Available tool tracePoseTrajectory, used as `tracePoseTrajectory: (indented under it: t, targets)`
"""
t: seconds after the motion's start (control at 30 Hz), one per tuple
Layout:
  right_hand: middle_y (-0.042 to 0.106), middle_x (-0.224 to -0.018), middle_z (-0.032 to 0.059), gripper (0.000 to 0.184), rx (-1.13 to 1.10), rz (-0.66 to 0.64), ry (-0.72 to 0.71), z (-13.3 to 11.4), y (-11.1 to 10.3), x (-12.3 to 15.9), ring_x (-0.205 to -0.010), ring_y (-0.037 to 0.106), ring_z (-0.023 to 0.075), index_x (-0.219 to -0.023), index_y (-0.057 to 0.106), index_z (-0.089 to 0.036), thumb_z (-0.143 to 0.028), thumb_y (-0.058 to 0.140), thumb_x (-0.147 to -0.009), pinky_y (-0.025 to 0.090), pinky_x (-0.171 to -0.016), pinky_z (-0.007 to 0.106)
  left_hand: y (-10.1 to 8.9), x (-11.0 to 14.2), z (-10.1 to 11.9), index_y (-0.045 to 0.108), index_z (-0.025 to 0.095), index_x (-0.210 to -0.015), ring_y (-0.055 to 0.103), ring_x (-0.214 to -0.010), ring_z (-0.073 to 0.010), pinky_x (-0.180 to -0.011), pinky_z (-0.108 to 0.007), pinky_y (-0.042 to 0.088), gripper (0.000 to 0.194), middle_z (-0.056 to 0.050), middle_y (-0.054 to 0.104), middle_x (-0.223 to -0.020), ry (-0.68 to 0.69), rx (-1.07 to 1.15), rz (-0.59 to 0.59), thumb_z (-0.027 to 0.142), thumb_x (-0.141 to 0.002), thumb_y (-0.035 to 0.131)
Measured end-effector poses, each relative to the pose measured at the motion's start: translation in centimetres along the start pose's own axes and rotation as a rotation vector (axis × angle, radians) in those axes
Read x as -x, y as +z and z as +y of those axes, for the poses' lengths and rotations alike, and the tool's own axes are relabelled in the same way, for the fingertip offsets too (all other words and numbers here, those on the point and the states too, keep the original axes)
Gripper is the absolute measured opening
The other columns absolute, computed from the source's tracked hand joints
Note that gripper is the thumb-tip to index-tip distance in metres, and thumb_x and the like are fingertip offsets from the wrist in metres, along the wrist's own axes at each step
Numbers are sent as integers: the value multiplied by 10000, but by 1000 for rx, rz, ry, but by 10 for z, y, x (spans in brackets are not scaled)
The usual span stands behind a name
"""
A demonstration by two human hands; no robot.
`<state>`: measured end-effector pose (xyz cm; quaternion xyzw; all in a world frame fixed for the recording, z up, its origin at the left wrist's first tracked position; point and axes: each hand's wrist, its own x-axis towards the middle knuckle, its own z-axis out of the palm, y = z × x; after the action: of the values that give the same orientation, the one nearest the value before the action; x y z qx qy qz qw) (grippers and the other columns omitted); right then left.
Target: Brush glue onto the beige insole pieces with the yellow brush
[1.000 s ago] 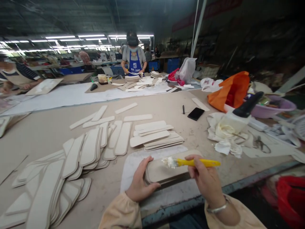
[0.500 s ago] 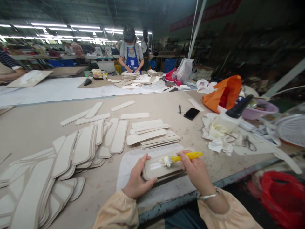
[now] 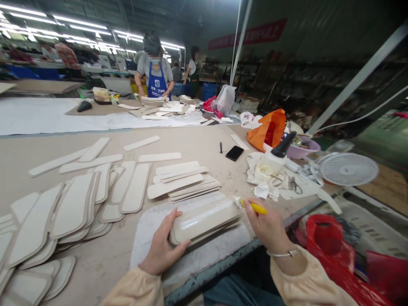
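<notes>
Because the left grip clasps only one end of the stack, the brush in the right grip, at the opposite end, could drag the glossy top piece askew.

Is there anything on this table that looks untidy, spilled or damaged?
Nothing looks clearly broken. The heap of cream strips at left lies slid and fanned, untidier than the stack in the left hand. Crumpled white sheeting beside the black-handled container looks soiled; smudges mark the table.
</notes>
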<state>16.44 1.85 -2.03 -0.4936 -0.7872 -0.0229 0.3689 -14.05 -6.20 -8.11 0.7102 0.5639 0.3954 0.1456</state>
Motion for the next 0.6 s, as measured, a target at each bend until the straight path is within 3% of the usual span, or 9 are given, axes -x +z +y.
tracePoseTrajectory:
  t: [0.17, 0.3, 0.43, 0.6]
  targets:
    - [663, -737, 56, 111, -61, -159, -250, -63, 10, 20, -657, 608, 172, -928, 615, -158, -184, 508, -915, 444, -639, 279, 0, -1, 0, 191, 223, -1480, 530, -1210, -266, -1034, -437, 436, 854, -118, 551, -1299, 8, 4, 12, 312, -774, 662]
    - [657, -754, 52, 126, -319, -246, -204, -111, 17, 19, -694, 612, 166, -930, 601, -167, -192, 478, -924, 452, -667, 273, 1, 0, -2, 187, 226, -1483, 530, -1210, -263, -1041, -437, 429, 868, -113, 548, -1302, -7, 40, 13, 330, -770, 671]
    - [628, -692, 25, 213, -675, -301, 76, -123, 24, 9, -654, 605, 138, -893, 605, -174, -268, 425, -954, 449, -655, 248, 2, 2, -2, 192, 223, -1475, 515, -1220, -261, -1049, -448, 415, 869, -117, 531, -1308, -33, 74, 8, 319, -762, 680]
    - [458, -489, -53, 309, -1006, -188, 632, -96, 33, -1, -443, 418, 93, -887, 592, -165, -449, 476, -919, 350, -468, 211, 2, 2, 1, 159, 215, -1476, 475, -1250, -268, -1082, -466, 370, 940, -125, 503, -1329, -33, 102, -15, 284, -715, 706]
